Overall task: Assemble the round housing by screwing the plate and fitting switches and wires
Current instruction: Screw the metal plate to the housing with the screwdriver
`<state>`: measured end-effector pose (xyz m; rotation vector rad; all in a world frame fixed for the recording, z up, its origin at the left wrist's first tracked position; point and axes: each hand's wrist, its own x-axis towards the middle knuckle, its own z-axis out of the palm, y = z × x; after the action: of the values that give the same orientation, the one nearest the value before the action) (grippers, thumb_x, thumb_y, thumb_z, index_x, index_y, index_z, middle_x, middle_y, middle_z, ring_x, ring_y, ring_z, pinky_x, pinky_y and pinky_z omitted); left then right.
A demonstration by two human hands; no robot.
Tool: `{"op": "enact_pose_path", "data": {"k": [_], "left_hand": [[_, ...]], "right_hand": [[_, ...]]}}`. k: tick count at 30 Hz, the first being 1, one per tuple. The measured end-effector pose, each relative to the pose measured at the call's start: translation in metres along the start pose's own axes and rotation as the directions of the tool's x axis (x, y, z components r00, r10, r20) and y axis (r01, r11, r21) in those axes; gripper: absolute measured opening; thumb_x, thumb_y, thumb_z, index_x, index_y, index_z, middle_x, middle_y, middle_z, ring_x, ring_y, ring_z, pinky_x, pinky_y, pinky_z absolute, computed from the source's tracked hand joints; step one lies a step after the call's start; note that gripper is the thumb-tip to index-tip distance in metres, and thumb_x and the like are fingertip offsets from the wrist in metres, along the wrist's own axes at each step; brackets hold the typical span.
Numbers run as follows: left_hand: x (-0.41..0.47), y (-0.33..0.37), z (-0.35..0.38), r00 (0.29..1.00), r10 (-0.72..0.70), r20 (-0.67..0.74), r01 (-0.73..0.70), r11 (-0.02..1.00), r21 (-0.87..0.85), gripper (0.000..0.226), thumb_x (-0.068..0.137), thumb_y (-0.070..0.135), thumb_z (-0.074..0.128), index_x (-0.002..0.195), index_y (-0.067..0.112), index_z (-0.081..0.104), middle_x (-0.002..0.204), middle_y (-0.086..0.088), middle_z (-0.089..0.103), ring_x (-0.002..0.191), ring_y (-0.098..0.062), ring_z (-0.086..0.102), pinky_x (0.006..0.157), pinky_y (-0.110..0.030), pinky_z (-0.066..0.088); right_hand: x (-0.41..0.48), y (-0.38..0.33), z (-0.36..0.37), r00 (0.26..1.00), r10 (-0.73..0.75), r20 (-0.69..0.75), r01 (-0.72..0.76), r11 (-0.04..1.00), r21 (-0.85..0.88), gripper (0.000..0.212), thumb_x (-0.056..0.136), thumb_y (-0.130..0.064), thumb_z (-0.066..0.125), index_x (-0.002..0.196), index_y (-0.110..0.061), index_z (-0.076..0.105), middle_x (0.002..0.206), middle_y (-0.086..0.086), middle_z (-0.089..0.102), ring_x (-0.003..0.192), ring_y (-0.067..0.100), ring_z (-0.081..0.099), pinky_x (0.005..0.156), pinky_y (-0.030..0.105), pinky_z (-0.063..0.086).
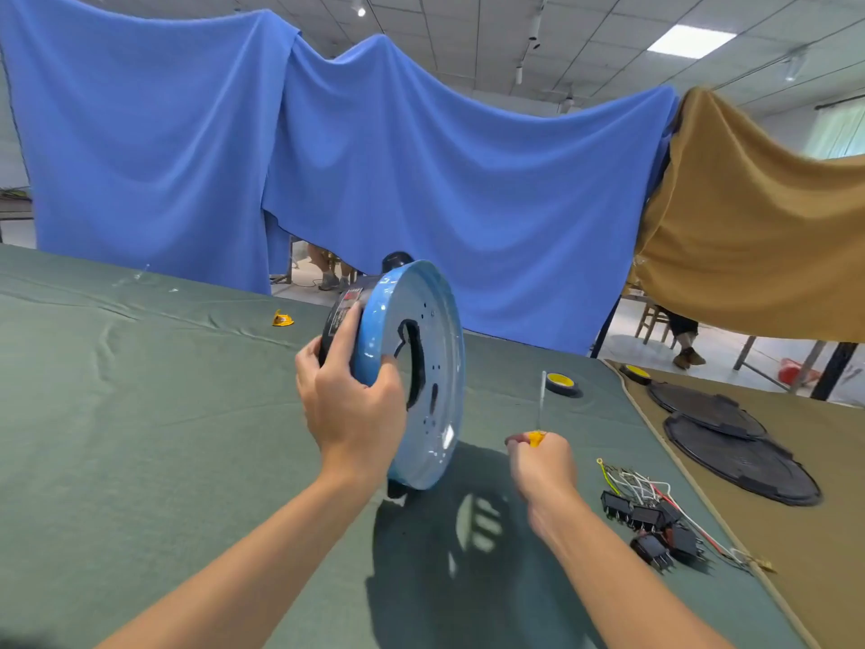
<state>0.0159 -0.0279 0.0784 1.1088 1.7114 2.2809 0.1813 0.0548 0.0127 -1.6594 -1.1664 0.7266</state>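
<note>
Hands: our left hand (351,409) grips the near rim of the round housing (344,316), with the thumb on its blue face and the fingers curled over the black back. Our right hand (543,461) is clenched round the yellow handle of a screwdriver (541,400).
Housing: we hold it on edge above the green counter (140,414). Its blue plate (435,330) faces right. We cannot tell whether the lower rim touches the cloth.
Plate: we see a dark curved slot and small holes in it.
Screwdriver: its shaft points up and away, to the right of the housing and apart from it.
Switches: black switches (650,526) lie in a cluster right of our right wrist, near the counter's edge.
Wires: wires (632,480) in white, red and green-yellow lie tangled over and behind the switches.
Around: a tape roll (561,382) with a yellow core lies beyond the screwdriver tip. A small yellow piece (282,319) lies far left of the housing. Two black discs (739,466) overlap on the tan cloth (819,531) to the right.
Backdrop: a blue sheet (398,156) hangs behind the counter.
</note>
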Motion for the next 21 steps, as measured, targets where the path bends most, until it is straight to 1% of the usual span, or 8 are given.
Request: {"op": "enact_pose_path", "data": {"k": [2, 5, 7, 10, 14, 17, 19, 21], "left_hand": [[0.005, 0.002, 0.0, 0.987, 0.159, 0.017, -0.159, 0.983, 0.09, 0.061, 0.079, 0.013, 0.063, 0.135, 0.036, 0.057, 0.125, -0.009, 0.051, 0.115, -0.026, 0.051, 0.089, -0.025, 0.035], [0.011, 0.0, -0.001, 0.941, 0.332, 0.072, -0.34, 0.919, 0.198, 0.063, 0.071, 0.019, 0.059, 0.133, 0.027, 0.062, 0.122, -0.018, 0.053, 0.107, -0.037, 0.052, 0.089, -0.041, 0.045], [0.013, -0.007, 0.0, 0.861, 0.491, 0.133, -0.507, 0.812, 0.29, 0.061, 0.067, 0.012, 0.064, 0.128, 0.018, 0.066, 0.121, -0.024, 0.056, 0.098, -0.044, 0.055, 0.084, -0.048, 0.048], [0.009, -0.024, 0.001, 0.7, 0.661, 0.27, -0.708, 0.595, 0.381, 0.06, 0.061, 0.006, 0.07, 0.12, 0.015, 0.072, 0.118, -0.027, 0.06, 0.088, -0.044, 0.057, 0.075, -0.046, 0.047], [-0.002, -0.045, 0.0, 0.521, 0.724, 0.452, -0.849, 0.387, 0.36, 0.054, 0.063, 0.008, 0.061, 0.115, 0.016, 0.074, 0.116, -0.028, 0.063, 0.085, -0.043, 0.059, 0.074, -0.044, 0.046], [-0.012, -0.053, 0.001, 0.394, 0.721, 0.571, -0.918, 0.274, 0.288, 0.052, 0.064, 0.006, 0.06, 0.113, 0.017, 0.074, 0.116, -0.027, 0.064, 0.087, -0.042, 0.062, 0.077, -0.044, 0.048], [-0.017, -0.058, 0.001, 0.295, 0.711, 0.638, -0.956, 0.215, 0.201, 0.051, 0.066, 0.006, 0.057, 0.113, 0.017, 0.074, 0.116, -0.026, 0.065, 0.088, -0.041, 0.063, 0.08, -0.044, 0.05], [-0.022, -0.064, 0.0, 0.185, 0.699, 0.69, -0.982, 0.146, 0.116, 0.047, 0.07, 0.01, 0.056, 0.114, 0.017, 0.073, 0.117, -0.023, 0.066, 0.089, -0.038, 0.063, 0.083, -0.043, 0.051]], "right_hand": [[0.004, -0.006, -0.005, 1.0, 0.013, 0.002, -0.013, 0.998, 0.063, 0.013, 0.085, -0.006, 0.055, 0.075, 0.001, 0.059, 0.066, 0.01, 0.048, 0.065, 0.024, 0.038, 0.059, 0.029, 0.032], [0.005, -0.017, -0.014, 1.0, 0.009, 0.025, -0.013, 0.987, 0.162, 0.019, 0.086, -0.006, 0.059, 0.069, -0.012, 0.062, 0.061, 0.006, 0.048, 0.067, 0.025, 0.042, 0.064, 0.033, 0.035], [0.003, -0.023, -0.021, 0.999, -0.002, 0.035, -0.005, 0.978, 0.209, 0.019, 0.088, -0.005, 0.059, 0.073, -0.015, 0.064, 0.061, 0.004, 0.05, 0.067, 0.026, 0.044, 0.069, 0.035, 0.037], [0.001, -0.032, -0.03, 0.999, -0.026, 0.044, 0.014, 0.966, 0.26, 0.012, 0.09, -0.006, 0.059, 0.081, -0.011, 0.065, 0.06, 0.003, 0.049, 0.059, 0.021, 0.041, 0.065, 0.035, 0.038], [-0.003, -0.046, -0.046, 0.998, -0.052, 0.02, 0.041, 0.932, 0.361, 0.013, 0.092, -0.006, 0.059, 0.08, -0.01, 0.062, 0.061, 0.004, 0.05, 0.047, 0.017, 0.035, 0.05, 0.031, 0.032], [-0.002, -0.056, -0.057, 0.997, -0.081, 0.006, 0.071, 0.908, 0.412, 0.008, 0.093, -0.005, 0.059, 0.086, -0.007, 0.063, 0.073, 0.006, 0.055, 0.049, 0.017, 0.034, 0.047, 0.029, 0.031], [-0.002, -0.059, -0.06, 0.995, -0.097, 0.001, 0.088, 0.91, 0.404, 0.007, 0.093, -0.006, 0.059, 0.088, -0.006, 0.063, 0.068, 0.007, 0.052, 0.049, 0.016, 0.034, 0.047, 0.03, 0.031], [-0.002, -0.059, -0.059, 0.993, -0.12, 0.012, 0.105, 0.911, 0.398, 0.011, 0.093, -0.006, 0.06, 0.083, -0.009, 0.061, 0.067, 0.007, 0.052, 0.048, 0.017, 0.034, 0.048, 0.03, 0.032]]}}
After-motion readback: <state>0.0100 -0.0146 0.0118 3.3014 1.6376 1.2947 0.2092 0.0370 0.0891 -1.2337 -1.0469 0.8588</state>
